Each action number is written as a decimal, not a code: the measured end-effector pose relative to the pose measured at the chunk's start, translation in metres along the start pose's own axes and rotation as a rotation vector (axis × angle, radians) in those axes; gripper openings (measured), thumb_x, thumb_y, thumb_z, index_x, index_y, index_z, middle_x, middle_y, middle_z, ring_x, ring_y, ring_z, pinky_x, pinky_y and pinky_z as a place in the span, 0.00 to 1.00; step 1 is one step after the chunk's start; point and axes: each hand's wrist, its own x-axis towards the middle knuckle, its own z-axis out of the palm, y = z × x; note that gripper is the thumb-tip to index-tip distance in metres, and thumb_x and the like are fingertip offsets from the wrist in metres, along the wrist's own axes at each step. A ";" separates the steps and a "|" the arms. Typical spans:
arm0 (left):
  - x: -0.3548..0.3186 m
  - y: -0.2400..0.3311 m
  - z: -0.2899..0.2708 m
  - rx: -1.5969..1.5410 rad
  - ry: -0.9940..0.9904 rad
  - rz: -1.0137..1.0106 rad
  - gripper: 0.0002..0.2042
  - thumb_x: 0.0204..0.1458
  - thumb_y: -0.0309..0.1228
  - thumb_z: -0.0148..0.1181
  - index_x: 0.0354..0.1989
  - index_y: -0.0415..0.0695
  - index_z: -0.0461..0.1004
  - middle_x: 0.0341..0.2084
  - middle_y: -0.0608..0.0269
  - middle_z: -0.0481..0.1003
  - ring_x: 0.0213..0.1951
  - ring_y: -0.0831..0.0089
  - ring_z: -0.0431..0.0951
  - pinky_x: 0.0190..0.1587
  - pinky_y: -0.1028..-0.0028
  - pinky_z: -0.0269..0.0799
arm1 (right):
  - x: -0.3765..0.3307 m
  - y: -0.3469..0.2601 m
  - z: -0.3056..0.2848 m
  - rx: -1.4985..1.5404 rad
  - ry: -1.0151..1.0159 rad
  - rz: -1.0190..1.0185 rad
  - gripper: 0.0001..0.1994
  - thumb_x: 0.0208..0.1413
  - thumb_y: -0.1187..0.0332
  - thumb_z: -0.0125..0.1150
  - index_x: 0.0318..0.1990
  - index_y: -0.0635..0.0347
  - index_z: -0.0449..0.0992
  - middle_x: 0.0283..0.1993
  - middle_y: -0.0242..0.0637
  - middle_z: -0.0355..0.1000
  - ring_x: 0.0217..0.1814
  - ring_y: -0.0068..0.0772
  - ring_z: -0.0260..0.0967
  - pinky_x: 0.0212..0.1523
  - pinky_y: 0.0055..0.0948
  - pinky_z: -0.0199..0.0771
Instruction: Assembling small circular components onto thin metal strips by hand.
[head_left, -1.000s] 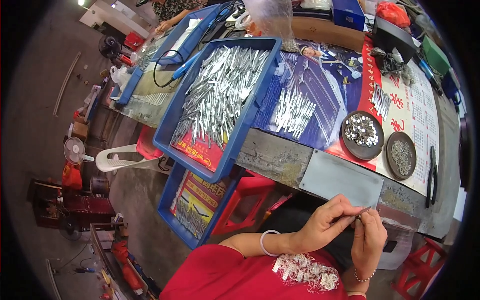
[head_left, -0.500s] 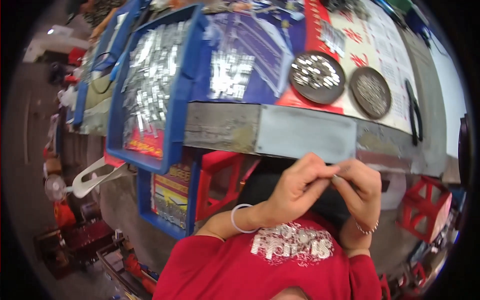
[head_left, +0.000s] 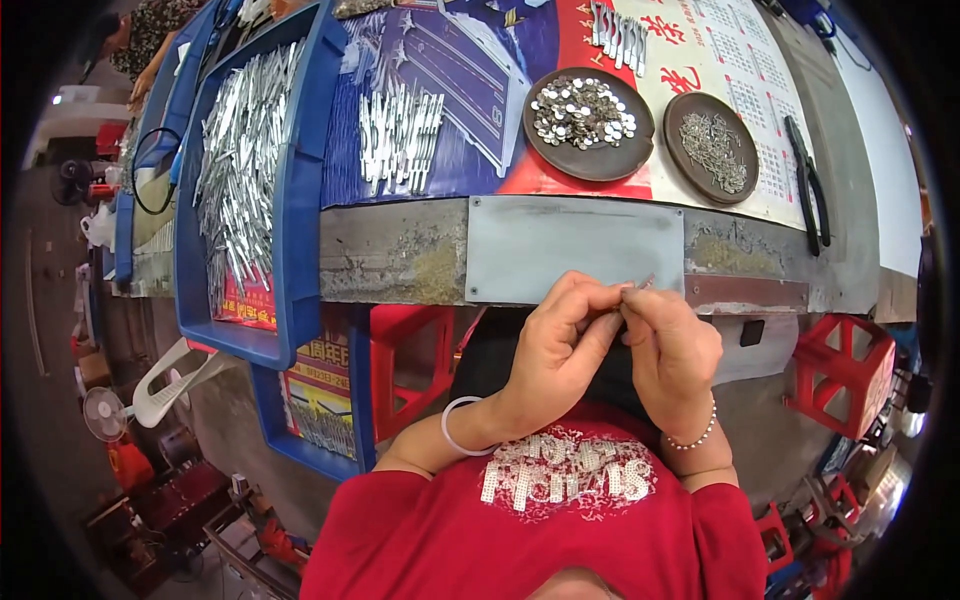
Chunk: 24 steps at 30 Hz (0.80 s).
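My left hand (head_left: 560, 345) and my right hand (head_left: 672, 350) meet fingertip to fingertip just over the front edge of the bench. Both are closed in a pinch. A thin, small sliver (head_left: 645, 282) shows at the right fingertips; its kind is too small to tell, and the fingers hide the rest. Under and beyond the fingertips lies a grey metal plate (head_left: 570, 245) set on the bench edge. Farther off stand a dark dish (head_left: 600, 165) of small shiny discs (head_left: 585, 112) and a second dark dish (head_left: 683, 160) of small wire-like metal pieces (head_left: 718, 150).
Left of the plate, a blue tray (head_left: 300, 180) of slim metal strips (head_left: 245, 160) overhangs the bench. Similar strips (head_left: 400, 138) lie in a row, with another group (head_left: 620, 40) farther back. Black-handled pliers (head_left: 807, 190) lie right. Red stools (head_left: 845, 375) stand below.
The view has shifted, so the bench things sit farther left and higher. My hands remain pinched together, with the fingertips now over the grey plate's near edge.
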 end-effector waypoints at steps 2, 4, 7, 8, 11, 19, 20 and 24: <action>0.000 0.001 0.001 -0.062 0.023 -0.026 0.10 0.56 0.18 0.48 0.46 0.36 0.68 0.36 0.65 0.66 0.28 0.86 0.64 0.29 0.86 0.60 | 0.002 -0.002 0.000 -0.051 0.008 -0.030 0.10 0.47 0.83 0.59 0.38 0.65 0.72 0.28 0.41 0.72 0.23 0.35 0.70 0.22 0.25 0.69; -0.001 0.009 0.000 -0.301 -0.005 -0.232 0.11 0.57 0.21 0.49 0.48 0.35 0.66 0.33 0.67 0.67 0.28 0.84 0.67 0.30 0.83 0.64 | 0.001 -0.002 -0.002 0.017 -0.013 0.042 0.09 0.47 0.83 0.59 0.37 0.65 0.72 0.28 0.43 0.71 0.23 0.36 0.71 0.23 0.25 0.70; 0.001 0.005 -0.005 -0.509 -0.003 -0.343 0.12 0.57 0.22 0.49 0.50 0.37 0.66 0.30 0.65 0.70 0.23 0.85 0.62 0.25 0.84 0.58 | -0.005 -0.004 -0.004 0.404 0.079 0.324 0.08 0.47 0.85 0.57 0.34 0.65 0.70 0.31 0.38 0.72 0.23 0.25 0.70 0.26 0.22 0.72; 0.004 0.005 -0.005 -0.568 0.017 -0.365 0.13 0.57 0.23 0.49 0.50 0.37 0.66 0.30 0.64 0.70 0.22 0.84 0.61 0.25 0.83 0.58 | -0.005 -0.006 -0.008 0.544 0.074 0.412 0.07 0.47 0.86 0.55 0.34 0.66 0.70 0.32 0.36 0.72 0.27 0.20 0.70 0.29 0.20 0.73; 0.004 -0.002 -0.010 -0.763 -0.054 -0.405 0.12 0.57 0.23 0.49 0.50 0.36 0.66 0.32 0.63 0.70 0.22 0.84 0.61 0.25 0.83 0.58 | -0.003 0.001 -0.012 0.614 -0.028 0.409 0.07 0.46 0.86 0.56 0.33 0.67 0.70 0.32 0.37 0.72 0.30 0.20 0.70 0.32 0.18 0.72; -0.001 0.009 -0.013 -0.711 -0.021 -0.449 0.11 0.56 0.22 0.49 0.48 0.38 0.69 0.33 0.65 0.72 0.22 0.85 0.61 0.25 0.85 0.58 | 0.001 0.000 -0.006 0.561 -0.038 0.337 0.07 0.41 0.85 0.61 0.28 0.66 0.71 0.28 0.36 0.70 0.30 0.25 0.67 0.31 0.22 0.67; -0.001 0.013 -0.012 -0.677 -0.010 -0.464 0.11 0.56 0.22 0.50 0.47 0.39 0.70 0.31 0.66 0.72 0.22 0.85 0.62 0.25 0.85 0.58 | 0.001 -0.003 -0.005 0.521 -0.016 0.337 0.07 0.40 0.85 0.62 0.27 0.66 0.71 0.27 0.36 0.70 0.30 0.27 0.68 0.32 0.23 0.67; -0.002 0.007 -0.009 -0.655 -0.064 -0.466 0.10 0.56 0.23 0.51 0.47 0.40 0.70 0.24 0.71 0.68 0.22 0.86 0.63 0.23 0.85 0.57 | -0.005 -0.006 -0.002 0.479 0.056 0.388 0.08 0.40 0.87 0.59 0.26 0.65 0.69 0.25 0.34 0.67 0.28 0.25 0.64 0.31 0.21 0.64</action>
